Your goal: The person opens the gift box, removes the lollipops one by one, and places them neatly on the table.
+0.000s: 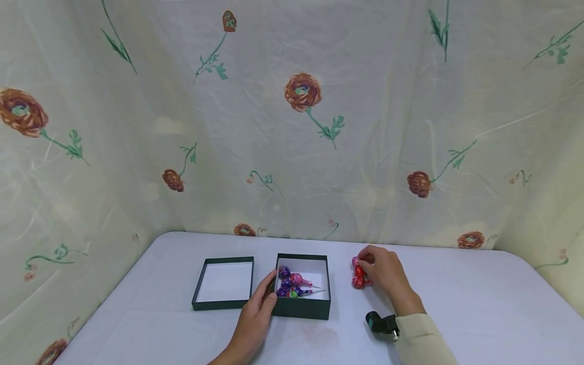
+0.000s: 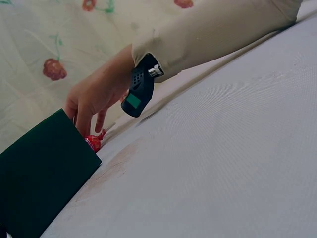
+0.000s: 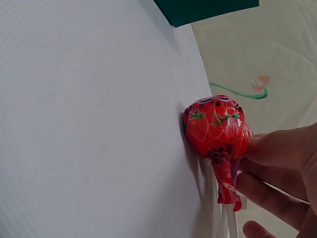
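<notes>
A pale flower-printed curtain (image 1: 374, 61) is hanging behind the white-clothed table (image 1: 456, 294). The left hand (image 1: 252, 322) — fingers extended — is touching a dark-green square box (image 1: 301, 308) holding purple-and-pink wrapped lollipops (image 1: 284, 272), right of a matching lid (image 1: 226, 281). Further right, the right hand (image 1: 388, 271) is curving over strawberry-printed red lollipops (image 3: 214, 126); whether it's pinching, I cannot tell.

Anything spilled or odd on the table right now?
Yes: a faint brownish smudge marks the white tablecloth on the near side of the dark green box, discoloring otherwise pale fabric; its cause isn't clear.

Soft diffuse light, pale sheen on the curtain (image 1: 255, 132), faint shadows, dimmer wrist views
</notes>
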Available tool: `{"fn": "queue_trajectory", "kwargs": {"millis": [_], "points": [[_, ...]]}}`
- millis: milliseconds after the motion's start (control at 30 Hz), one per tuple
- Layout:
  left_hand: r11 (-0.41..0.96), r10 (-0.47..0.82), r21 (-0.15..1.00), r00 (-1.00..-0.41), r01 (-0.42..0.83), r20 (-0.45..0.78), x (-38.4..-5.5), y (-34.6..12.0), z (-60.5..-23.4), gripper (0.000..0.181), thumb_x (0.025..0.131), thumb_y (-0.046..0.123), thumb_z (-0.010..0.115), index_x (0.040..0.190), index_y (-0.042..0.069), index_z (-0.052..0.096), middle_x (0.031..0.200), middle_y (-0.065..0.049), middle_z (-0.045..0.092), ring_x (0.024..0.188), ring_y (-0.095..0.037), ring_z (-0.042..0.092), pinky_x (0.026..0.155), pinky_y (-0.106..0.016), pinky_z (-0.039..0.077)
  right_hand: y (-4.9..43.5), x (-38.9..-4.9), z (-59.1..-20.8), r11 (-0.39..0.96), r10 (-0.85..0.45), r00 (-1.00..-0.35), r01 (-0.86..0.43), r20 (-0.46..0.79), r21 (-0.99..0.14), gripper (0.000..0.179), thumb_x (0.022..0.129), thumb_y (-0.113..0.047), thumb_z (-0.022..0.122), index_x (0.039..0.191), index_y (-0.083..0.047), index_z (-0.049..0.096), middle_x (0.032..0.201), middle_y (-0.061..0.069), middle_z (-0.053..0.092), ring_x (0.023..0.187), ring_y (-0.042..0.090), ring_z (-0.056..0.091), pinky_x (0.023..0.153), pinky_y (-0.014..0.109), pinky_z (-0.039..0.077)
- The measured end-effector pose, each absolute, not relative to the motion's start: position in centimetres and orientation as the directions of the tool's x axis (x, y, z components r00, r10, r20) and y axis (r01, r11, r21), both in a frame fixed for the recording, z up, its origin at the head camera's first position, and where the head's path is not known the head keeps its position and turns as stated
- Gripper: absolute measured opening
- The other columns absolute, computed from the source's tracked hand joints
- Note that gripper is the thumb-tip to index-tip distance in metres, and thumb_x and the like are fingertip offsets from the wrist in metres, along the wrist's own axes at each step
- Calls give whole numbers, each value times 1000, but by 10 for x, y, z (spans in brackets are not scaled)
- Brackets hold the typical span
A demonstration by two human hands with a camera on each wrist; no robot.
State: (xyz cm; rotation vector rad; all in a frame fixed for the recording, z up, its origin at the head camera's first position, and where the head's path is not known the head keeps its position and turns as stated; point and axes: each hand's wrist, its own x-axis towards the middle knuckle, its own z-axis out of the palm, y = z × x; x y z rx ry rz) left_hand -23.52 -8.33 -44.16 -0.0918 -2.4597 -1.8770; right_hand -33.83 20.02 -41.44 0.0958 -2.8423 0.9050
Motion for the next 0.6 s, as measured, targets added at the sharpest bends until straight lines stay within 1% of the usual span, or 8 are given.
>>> {"fn": "queue_trajectory", "kwargs": {"millis": [333, 600], "points": [[263, 18, 962, -997, 71, 69, -235, -83, -441, 47, 103, 19, 39, 149, 28, 36, 157, -5, 27, 144, -31, 24, 110, -52, 27, 201, -338, -415, 815, -21, -986, -111, 164, -569, 13, 90, -13, 66, 101, -7, 70, 94, 6, 67, 86, 23, 56, 82, 42, 53], [266, 20, 961, -997, 71, 68, -235, -83, -442, 47, 103, 19, 39, 149, 28, 35, 157, -5, 27, 144, -31, 24, 110, -53, 28, 200, -337, -414, 814, -9, -987, -101, 161, -572, 17, 89, -15, 68, 104, -7, 69, 95, 6, 67, 87, 22, 56, 82, 42, 54]]}}
